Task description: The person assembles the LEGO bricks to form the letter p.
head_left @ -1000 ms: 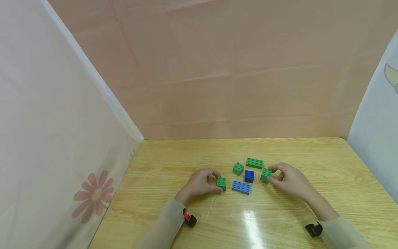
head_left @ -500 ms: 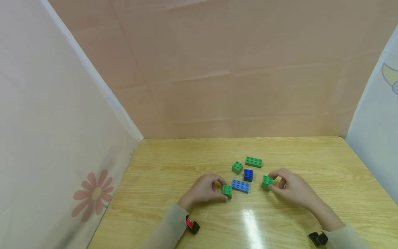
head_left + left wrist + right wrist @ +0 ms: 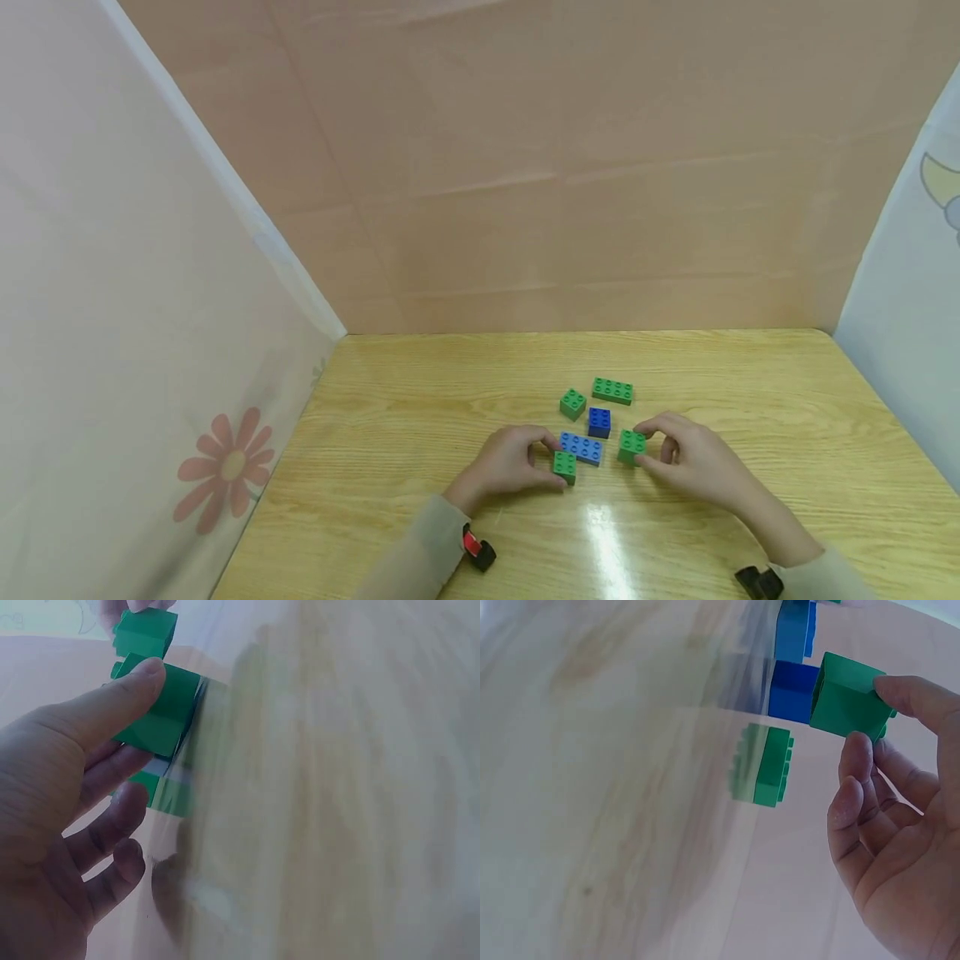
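Observation:
My left hand [image 3: 510,462] pinches a small square green toy brick [image 3: 565,468] between thumb and fingers, close over the near end of a long light-blue brick [image 3: 585,447]. To its right, my right hand [image 3: 686,458] pinches another square green brick [image 3: 632,447] from the right side. In the right wrist view that green brick [image 3: 847,697] shows its hollow underside edge, and the dark blue brick [image 3: 791,691] appears just beyond it. The left wrist view shows the thumb pressed along the side of its green brick [image 3: 169,709].
Behind the hands lie a square dark-blue brick [image 3: 599,422], a turned square green brick [image 3: 573,404] and a long green brick [image 3: 612,391]. They rest on a wooden table [image 3: 420,383], bounded by a peach cloth [image 3: 480,208] at the back and pale cloths at the sides.
My left hand has carried its green brick rightward and nearer to me, up to the light-blue brick. The right hand's green brick came nearer to me, then shifted left.

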{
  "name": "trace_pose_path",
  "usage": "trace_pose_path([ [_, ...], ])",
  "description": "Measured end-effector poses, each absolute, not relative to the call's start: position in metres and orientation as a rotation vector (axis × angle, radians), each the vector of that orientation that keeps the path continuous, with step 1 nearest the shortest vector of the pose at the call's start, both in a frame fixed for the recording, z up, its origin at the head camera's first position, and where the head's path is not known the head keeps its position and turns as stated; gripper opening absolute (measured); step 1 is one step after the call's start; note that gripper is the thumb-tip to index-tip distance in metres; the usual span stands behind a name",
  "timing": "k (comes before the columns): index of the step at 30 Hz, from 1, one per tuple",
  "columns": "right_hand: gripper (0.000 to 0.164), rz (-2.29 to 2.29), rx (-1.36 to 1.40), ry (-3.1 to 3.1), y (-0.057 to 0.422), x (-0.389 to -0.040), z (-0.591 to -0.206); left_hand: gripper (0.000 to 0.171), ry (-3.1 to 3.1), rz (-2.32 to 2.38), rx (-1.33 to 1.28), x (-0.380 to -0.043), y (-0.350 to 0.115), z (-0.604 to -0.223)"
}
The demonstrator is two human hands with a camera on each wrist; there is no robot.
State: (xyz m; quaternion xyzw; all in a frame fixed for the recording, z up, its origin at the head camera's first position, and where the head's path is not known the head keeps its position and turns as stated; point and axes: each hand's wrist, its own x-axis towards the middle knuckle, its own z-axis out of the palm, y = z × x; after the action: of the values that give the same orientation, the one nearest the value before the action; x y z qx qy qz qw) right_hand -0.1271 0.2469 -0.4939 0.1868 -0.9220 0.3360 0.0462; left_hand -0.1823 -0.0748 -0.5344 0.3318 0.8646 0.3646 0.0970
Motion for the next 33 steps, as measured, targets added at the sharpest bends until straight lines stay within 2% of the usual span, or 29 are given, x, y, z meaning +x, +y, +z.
trace_pose_path([
  [33,0.038,1.109,0.930,-2.599,0.192,-0.135,-0.488,0.042,2.670,1.065,0.946,-0.181,-0.062,-0.537],
])
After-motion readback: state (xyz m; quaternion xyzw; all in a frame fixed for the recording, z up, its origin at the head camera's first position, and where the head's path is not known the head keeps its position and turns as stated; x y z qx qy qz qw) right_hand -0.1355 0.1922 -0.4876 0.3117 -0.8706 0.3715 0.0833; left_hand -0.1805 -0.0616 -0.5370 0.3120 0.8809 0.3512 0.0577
